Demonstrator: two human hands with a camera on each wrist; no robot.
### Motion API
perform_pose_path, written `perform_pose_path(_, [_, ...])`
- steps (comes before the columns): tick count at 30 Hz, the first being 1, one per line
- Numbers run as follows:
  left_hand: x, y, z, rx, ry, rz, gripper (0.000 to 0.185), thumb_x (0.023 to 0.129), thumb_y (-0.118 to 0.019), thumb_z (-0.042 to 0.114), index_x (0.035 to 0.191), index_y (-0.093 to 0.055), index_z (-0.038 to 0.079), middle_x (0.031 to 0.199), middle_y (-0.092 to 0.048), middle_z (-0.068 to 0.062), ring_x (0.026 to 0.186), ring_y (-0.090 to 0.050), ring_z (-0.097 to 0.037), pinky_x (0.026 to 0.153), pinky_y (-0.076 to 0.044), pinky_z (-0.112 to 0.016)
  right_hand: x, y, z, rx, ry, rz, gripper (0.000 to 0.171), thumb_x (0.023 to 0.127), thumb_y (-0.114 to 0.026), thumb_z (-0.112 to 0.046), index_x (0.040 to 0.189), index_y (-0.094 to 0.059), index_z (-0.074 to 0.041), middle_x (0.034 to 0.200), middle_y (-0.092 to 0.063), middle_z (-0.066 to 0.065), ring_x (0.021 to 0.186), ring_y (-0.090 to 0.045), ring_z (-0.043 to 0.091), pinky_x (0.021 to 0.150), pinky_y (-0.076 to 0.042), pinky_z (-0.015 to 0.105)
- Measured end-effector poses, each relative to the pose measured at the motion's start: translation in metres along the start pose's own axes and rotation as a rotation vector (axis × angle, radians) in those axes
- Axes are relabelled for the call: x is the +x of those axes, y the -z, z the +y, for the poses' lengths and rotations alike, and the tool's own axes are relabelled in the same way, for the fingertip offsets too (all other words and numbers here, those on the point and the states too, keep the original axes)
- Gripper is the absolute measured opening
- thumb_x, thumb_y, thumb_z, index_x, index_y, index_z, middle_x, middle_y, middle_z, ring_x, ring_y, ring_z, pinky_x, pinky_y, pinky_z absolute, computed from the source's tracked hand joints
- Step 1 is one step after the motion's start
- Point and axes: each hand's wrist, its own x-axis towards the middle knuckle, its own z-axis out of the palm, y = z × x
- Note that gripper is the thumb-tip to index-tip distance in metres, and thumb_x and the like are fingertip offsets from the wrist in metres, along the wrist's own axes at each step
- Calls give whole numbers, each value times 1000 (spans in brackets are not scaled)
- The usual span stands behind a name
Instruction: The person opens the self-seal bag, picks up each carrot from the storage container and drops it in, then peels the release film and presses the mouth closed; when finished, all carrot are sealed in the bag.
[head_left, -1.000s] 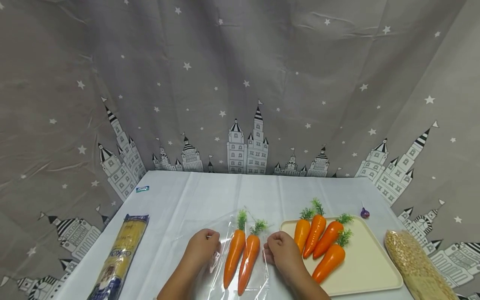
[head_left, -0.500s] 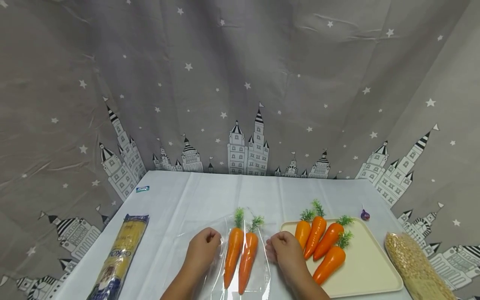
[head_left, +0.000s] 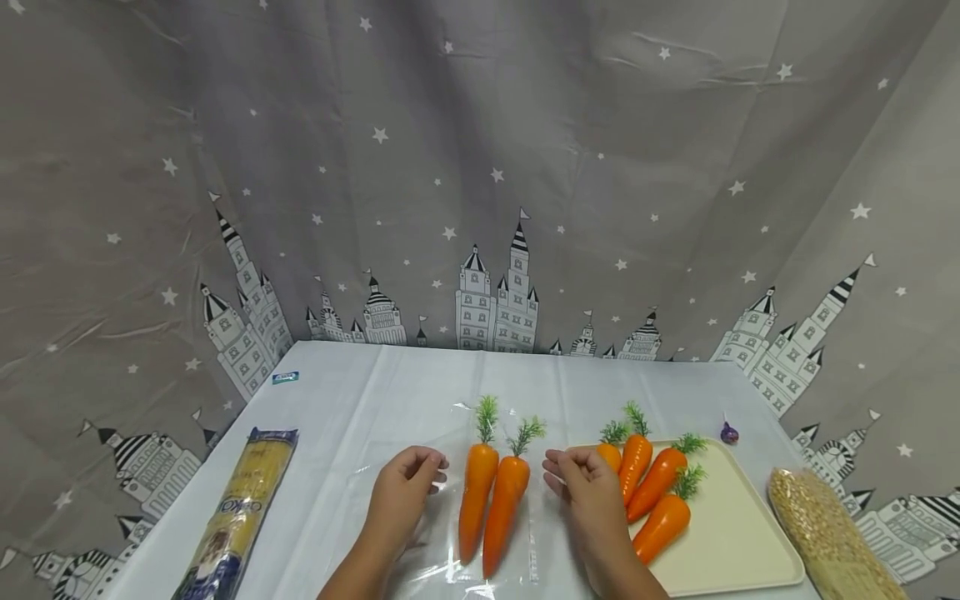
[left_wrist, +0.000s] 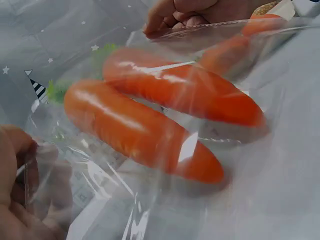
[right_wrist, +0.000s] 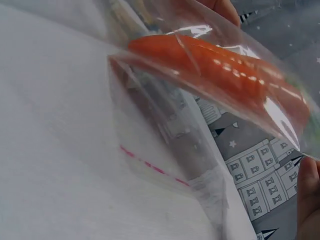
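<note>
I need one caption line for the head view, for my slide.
Left hand and right hand pinch a clear plastic bag holding two toy carrots, beside a cream tray.

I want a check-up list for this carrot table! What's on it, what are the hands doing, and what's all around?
Surface: table under a white cloth.
Job's things: two carrots side by side inside a clear bag; four more carrots on a cream tray.
Clutter: yellow packet at left; bag of grains at right; small purple thing; small label.
Hands: left hand and right hand each pinch a side of the bag.
Cables: nothing seen.
Surroundings: grey curtain with stars and castles.
</note>
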Motion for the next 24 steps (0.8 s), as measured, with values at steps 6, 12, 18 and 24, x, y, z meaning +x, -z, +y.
perform_pose_path(6, [-3, 0, 6, -97, -69, -2, 14, 104, -66, 17, 100, -72, 6, 104, -74, -17, 86, -71, -21, 76, -60, -28, -3, 4, -9, 91, 47, -2, 29, 107, -63, -23, 118, -55, 3, 130, -69, 19, 123, -68, 35, 95, -60, 33])
perform_pose_path(12, [-4, -1, 9, -170, -117, 12, 12, 103, -67, 14, 100, -71, 3, 103, -74, -18, 85, -71, -19, 77, -61, -28, -6, 6, -15, 133, 141, -9, 28, 106, -63, -18, 113, -54, 7, 124, -69, 20, 116, -71, 33, 94, -60, 36])
perform_pose_path(18, [-6, 1, 13, -206, -155, 25, 11, 103, -68, 13, 101, -72, 2, 100, -75, -12, 85, -72, -20, 78, -62, -29, -8, 8, -25, 101, 272, 9, 19, 107, -60, -10, 110, -56, 9, 117, -71, 20, 109, -74, 32, 92, -61, 36])
perform_pose_path(24, [-14, 5, 16, -232, -250, 49, 10, 103, -65, 5, 98, -71, -1, 94, -74, -7, 81, -73, -17, 75, -62, -28, -16, 9, -39, 76, 368, 2, 18, 105, -61, -6, 108, -59, 11, 110, -74, 14, 102, -76, 24, 90, -61, 38])
